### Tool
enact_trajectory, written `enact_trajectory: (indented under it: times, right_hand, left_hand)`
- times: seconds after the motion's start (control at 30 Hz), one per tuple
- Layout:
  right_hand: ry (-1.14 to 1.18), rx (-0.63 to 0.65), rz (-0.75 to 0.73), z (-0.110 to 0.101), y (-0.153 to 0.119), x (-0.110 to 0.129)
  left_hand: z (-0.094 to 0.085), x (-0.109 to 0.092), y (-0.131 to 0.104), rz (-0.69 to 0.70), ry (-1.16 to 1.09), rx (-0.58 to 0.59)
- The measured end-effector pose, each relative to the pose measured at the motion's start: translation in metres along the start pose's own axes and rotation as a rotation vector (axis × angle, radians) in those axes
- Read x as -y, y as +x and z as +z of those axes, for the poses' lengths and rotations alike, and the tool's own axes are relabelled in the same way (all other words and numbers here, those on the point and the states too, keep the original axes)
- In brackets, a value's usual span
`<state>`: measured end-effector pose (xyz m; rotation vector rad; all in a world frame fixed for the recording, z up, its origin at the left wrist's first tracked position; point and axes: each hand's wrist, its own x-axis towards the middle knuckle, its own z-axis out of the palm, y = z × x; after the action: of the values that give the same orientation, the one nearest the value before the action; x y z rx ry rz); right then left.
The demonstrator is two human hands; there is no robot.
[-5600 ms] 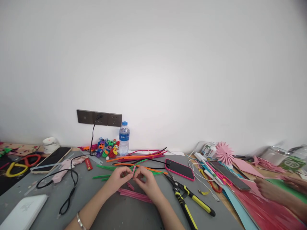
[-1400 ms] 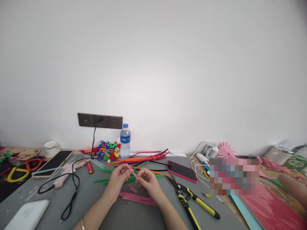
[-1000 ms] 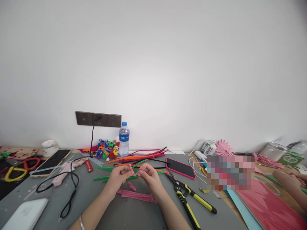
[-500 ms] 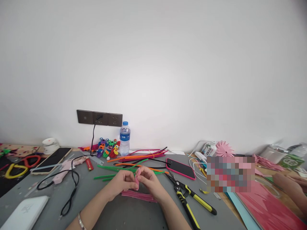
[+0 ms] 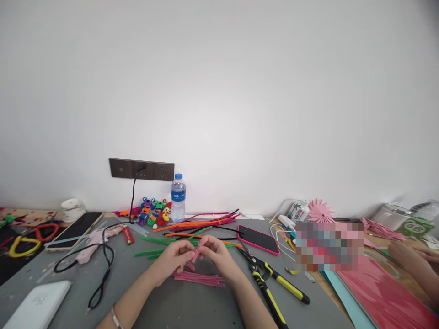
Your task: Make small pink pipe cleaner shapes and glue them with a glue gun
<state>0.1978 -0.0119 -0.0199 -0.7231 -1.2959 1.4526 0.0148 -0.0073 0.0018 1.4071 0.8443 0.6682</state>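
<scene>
Between my hands is a short bent pink pipe cleaner (image 5: 198, 252), pinched from both sides. My left hand (image 5: 176, 258) has its fingertips closed on its left part, and a pink end sticks out below them. My right hand (image 5: 216, 257) pinches the upper part with thumb and finger. Just below the hands, a bundle of pink pipe cleaners (image 5: 200, 278) lies on the grey mat (image 5: 164, 306). Green pipe cleaners (image 5: 154, 246) and a bundle of orange and red ones (image 5: 206, 223) lie behind my hands.
Yellow-black pliers (image 5: 270, 283) and a pink-edged phone (image 5: 259, 239) lie to the right. A water bottle (image 5: 178, 198) stands by the wall. At left are a glue gun (image 5: 92, 246), its cable and a white box (image 5: 37, 304). Another person's hand (image 5: 408, 258) is at far right.
The pink piece between my fingers has tilted, and its lower end now shows under my left fingers. My right hand has shifted slightly up and to the right.
</scene>
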Motion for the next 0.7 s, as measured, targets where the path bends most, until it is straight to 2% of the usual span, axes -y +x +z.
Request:
enact_trajectory:
  times: [0.13,0.23,0.4,0.5,0.57,0.7]
  right_hand:
    - [-0.037,-0.083,-0.050,-0.0029,0.0030,-0.0039]
    - [-0.036,-0.079,-0.063,-0.0033,0.0032,-0.0055]
    - [-0.027,-0.066,-0.059,-0.0012,0.0027,-0.0073]
    - [-0.034,-0.066,-0.061,-0.0007,0.0028,-0.0084]
    - [-0.038,-0.064,-0.063,-0.0008,0.0029,-0.0089]
    - [-0.045,-0.079,-0.074,-0.0004,0.0034,-0.0087]
  left_hand:
    - [0.0007,0.0067,0.0045,0.114,0.173,-0.076]
    - [0.0032,0.0092,0.0038,0.207,0.390,-0.072]
    - [0.0024,0.0093,0.0009,0.284,0.688,-0.046]
    - [-0.0006,0.0103,0.0021,0.345,0.847,-0.085]
    - [-0.0018,0.0109,0.0033,0.374,0.891,-0.112]
    - [-0.0021,0.0104,0.0051,0.390,0.828,-0.126]
